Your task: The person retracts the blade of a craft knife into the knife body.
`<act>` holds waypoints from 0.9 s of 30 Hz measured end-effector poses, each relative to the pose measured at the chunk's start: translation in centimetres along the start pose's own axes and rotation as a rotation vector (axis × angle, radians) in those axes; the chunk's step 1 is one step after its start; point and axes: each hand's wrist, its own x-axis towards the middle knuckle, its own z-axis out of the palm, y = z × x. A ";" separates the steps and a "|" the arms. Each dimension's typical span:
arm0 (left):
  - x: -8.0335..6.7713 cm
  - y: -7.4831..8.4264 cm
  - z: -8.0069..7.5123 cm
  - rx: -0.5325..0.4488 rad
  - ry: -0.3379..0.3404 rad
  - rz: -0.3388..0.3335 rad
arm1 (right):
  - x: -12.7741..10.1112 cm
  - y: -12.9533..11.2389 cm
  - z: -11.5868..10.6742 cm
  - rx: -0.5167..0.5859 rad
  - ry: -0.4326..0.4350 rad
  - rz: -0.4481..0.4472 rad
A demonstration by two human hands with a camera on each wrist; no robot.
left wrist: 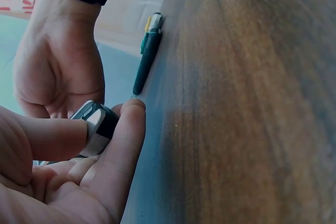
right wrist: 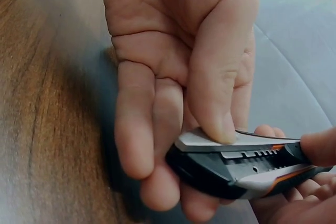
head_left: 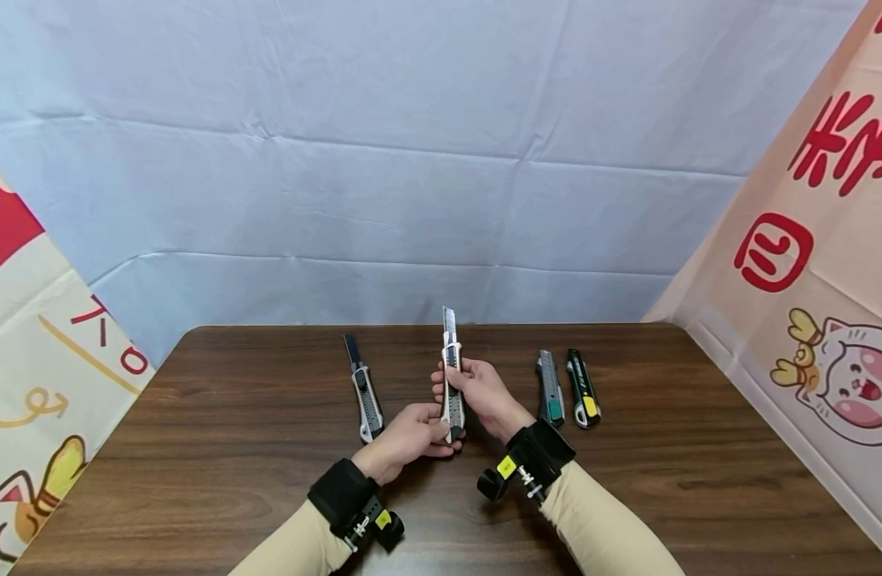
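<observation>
both hands on the box cutter (head_left: 451, 384), held above the table (head_left: 196, 448) with its long axis pointing away, blade out. left hand (head_left: 408, 438) pinches the near end (butt), right hand (head_left: 484, 392) wraps the body, thumb on top.

Both forearms, in pale beige sleeves with black wrist straps, rise from the bottom of the head view and meet at lower centre. The left hand (head_left: 410, 438) sits lower, its fingers and thumb curled round the butt end of a grey-and-black utility knife (head_left: 451, 382). The right hand (head_left: 482, 392) lies just above and right of it, fingers wrapped under the knife's body and thumb pressed flat on its top.
</observation>
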 end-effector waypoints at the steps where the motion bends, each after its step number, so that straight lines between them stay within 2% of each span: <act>1: 0.0 0.0 0.0 -0.001 -0.001 0.000 | 0.0 0.0 0.0 -0.001 -0.001 -0.001; 20: 0.3 -0.4 -0.3 0.005 -0.016 0.006 | 0.2 0.2 -0.1 -0.028 -0.013 0.002; 27: 0.4 -0.6 -0.3 -0.002 -0.017 -0.013 | 0.1 0.3 -0.2 -0.044 -0.028 0.001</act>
